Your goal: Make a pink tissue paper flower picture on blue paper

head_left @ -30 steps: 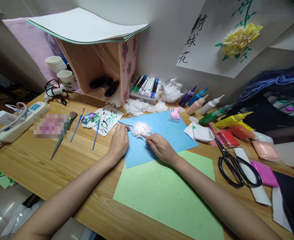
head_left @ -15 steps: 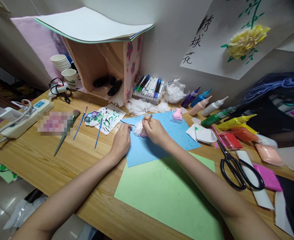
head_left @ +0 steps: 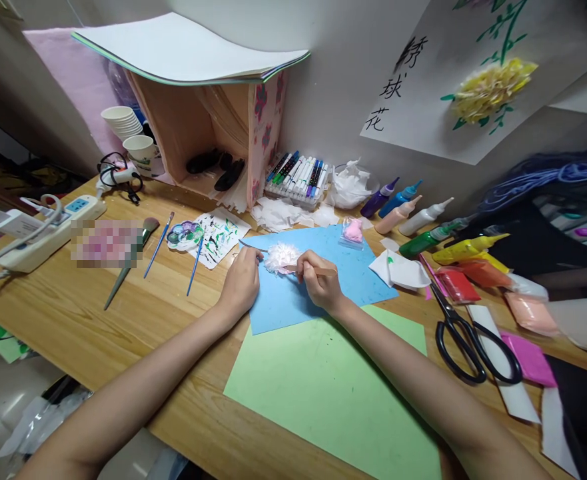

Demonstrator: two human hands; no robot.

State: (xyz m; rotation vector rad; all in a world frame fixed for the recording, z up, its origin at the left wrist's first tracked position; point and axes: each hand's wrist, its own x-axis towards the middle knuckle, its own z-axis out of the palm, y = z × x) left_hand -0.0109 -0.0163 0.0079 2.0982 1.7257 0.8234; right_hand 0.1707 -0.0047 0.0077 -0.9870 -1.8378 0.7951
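A fluffy white paper flower (head_left: 282, 256) with a little pink at its lower edge lies on the blue sheet (head_left: 273, 310). My right hand (head_left: 319, 280) is closed around a thin brown stick (head_left: 326, 271), whose tip reaches the flower's lower right edge. To the flower's left, my left hand (head_left: 242, 279) rests with curled fingers on the blue sheet's left edge. Whether anything is inside those fingers is hidden. A thin dark curved strip (head_left: 253, 248) runs just above the left knuckles toward the flower. Beyond the right hand lies a small bag of pink clay (head_left: 352, 232).
A green sheet (head_left: 333, 393) lies nearest me. Black scissors (head_left: 466, 337), clay packets (head_left: 458, 285) and paint bottles (head_left: 426, 240) crowd the right. Paintbrushes (head_left: 158, 245), a paint-smeared paper (head_left: 223, 237) and a power strip (head_left: 58, 233) are left. Markers (head_left: 298, 175) stand behind beside an open box (head_left: 208, 133).
My right hand has shifted right and down, off the flower, uncovering more of it. The brown stick has swung from upright to nearly level. My left hand stays almost still.
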